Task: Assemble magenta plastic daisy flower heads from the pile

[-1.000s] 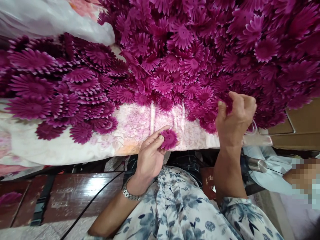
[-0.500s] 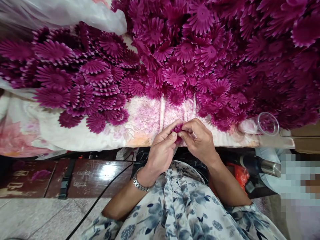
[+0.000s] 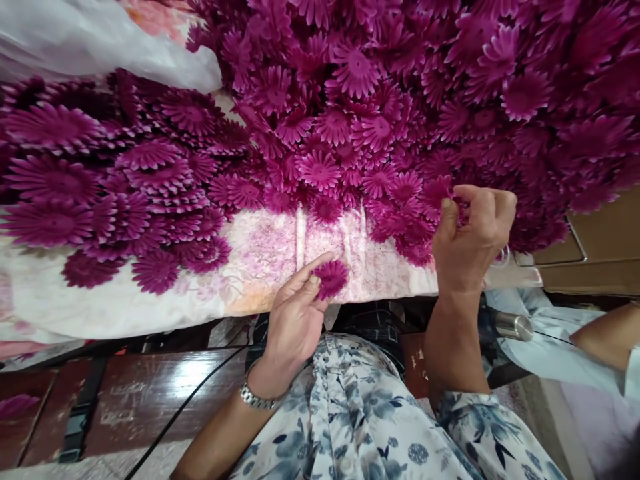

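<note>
Small magenta flower [image 3: 331,277] pinched in left hand [image 3: 295,320] over the cloth [image 3: 270,257], right hand [image 3: 470,237] closed on a bloom, seemingly, at the pile [image 3: 380,127] edge, plastic bag [image 3: 100,47] behind.

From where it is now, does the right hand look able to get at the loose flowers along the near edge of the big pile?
Probably yes. The right hand is already at the pile of magenta flowers, fingers pinched on one at its near edge, with nothing in the way. The left hand holds a separate flower, well clear.
</note>
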Tool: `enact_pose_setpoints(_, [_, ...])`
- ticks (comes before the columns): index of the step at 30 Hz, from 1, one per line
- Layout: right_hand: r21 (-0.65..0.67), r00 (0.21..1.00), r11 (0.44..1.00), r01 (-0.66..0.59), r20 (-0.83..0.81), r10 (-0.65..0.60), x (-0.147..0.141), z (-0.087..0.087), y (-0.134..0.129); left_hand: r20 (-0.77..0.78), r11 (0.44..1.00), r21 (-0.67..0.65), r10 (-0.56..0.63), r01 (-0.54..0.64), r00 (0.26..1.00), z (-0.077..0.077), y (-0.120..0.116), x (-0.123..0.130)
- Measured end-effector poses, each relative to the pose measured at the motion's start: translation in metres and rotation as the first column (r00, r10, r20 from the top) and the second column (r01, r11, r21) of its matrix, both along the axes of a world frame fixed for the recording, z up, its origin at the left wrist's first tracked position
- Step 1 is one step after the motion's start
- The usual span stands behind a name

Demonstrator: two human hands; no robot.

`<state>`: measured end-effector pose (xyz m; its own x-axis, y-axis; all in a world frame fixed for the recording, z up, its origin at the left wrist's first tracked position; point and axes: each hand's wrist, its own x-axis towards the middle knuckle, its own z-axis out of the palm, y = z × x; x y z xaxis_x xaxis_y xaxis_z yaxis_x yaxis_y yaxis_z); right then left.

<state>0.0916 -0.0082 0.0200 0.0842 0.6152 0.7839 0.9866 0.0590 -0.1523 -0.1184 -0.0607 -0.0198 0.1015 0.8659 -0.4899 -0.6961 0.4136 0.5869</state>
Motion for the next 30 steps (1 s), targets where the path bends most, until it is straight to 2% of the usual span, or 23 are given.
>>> enact_pose_setpoints(2, [-0.037,0.999,0.999,-0.034,-0.016,0.033,0.000,0.002,-0.001,0.004,1.000,-0.015,-0.021,0.021,1.000,0.000,0.000,0.002])
enact_pose_setpoints(4, [-0.083,0.979,0.979,-0.188,-0.092,0.180,-0.015,-0.002,-0.009,0.019,1.000,-0.005,-0.017,0.018,1.000,-0.001,0.000,0.004])
enact_pose_setpoints(5, [-0.123,0.947,0.946,-0.301,-0.157,0.281,-0.025,-0.005,-0.015,0.030,1.000,0.009,-0.013,0.013,0.999,-0.001,0.001,0.005])
enact_pose_setpoints(6, [-0.173,0.894,0.889,-0.424,-0.235,0.381,-0.036,-0.009,-0.022,0.040,1.000,0.023,-0.015,0.014,0.999,-0.002,0.001,0.006])
enact_pose_setpoints(8, [-0.270,0.758,0.720,-0.639,-0.379,0.530,-0.056,-0.019,-0.033,0.058,0.999,0.034,-0.032,0.030,0.998,-0.002,0.001,0.008])
enact_pose_setpoints(9, [-0.301,0.702,0.642,-0.705,-0.430,0.568,-0.064,-0.023,-0.037,0.066,0.999,0.034,-0.040,0.038,0.997,-0.002,0.000,0.008])
enact_pose_setpoints(10, [-0.320,0.665,0.590,-0.741,-0.469,0.581,-0.069,-0.028,-0.039,0.072,0.998,0.035,-0.046,0.044,0.996,-0.002,0.000,0.009])
enact_pose_setpoints(11, [-0.326,0.645,0.565,-0.758,-0.502,0.576,-0.073,-0.032,-0.040,0.077,0.998,0.035,-0.050,0.048,0.996,-0.002,-0.001,0.009])
enact_pose_setpoints(16, [-0.295,0.592,0.551,-0.780,-0.632,0.500,-0.073,-0.038,-0.036,0.091,0.997,0.053,-0.054,0.050,0.994,-0.003,-0.004,0.010])
enact_pose_setpoints(20, [-0.263,0.597,0.561,-0.785,-0.564,0.571,-0.076,-0.037,-0.038,0.068,0.998,0.056,-0.033,0.029,0.997,-0.004,-0.004,0.009])
enact_pose_setpoints(22, [-0.249,0.605,0.583,-0.774,-0.563,0.563,-0.075,-0.037,-0.039,0.057,0.997,0.071,-0.025,0.021,0.998,-0.005,-0.004,0.007])
enact_pose_setpoints(23, [-0.235,0.625,0.618,-0.750,-0.558,0.546,-0.072,-0.036,-0.038,0.047,0.997,0.074,-0.021,0.017,0.999,-0.005,-0.004,0.006])
enact_pose_setpoints(24, [-0.207,0.664,0.681,-0.703,-0.534,0.523,-0.066,-0.034,-0.035,0.033,0.997,0.073,-0.019,0.016,0.999,-0.005,-0.004,0.005])
enact_pose_setpoints(25, [-0.163,0.724,0.764,-0.625,-0.487,0.489,-0.058,-0.031,-0.032,0.019,0.997,0.069,-0.017,0.016,1.000,-0.004,-0.004,0.004])
enact_pose_setpoints(27, [-0.036,0.875,0.921,-0.389,-0.326,0.357,-0.037,-0.022,-0.021,0.000,0.999,0.054,-0.006,0.006,1.000,-0.004,-0.003,0.002])
enact_pose_setpoints(28, [0.026,0.937,0.965,-0.260,-0.234,0.259,-0.025,-0.017,-0.015,0.000,0.999,0.050,0.000,0.000,1.000,-0.003,-0.002,0.001])
enact_pose_setpoints(30, [0.068,0.995,0.996,-0.062,-0.079,0.067,-0.005,-0.006,-0.005,0.013,0.999,0.034,-0.001,0.001,1.000,-0.002,-0.001,0.001])
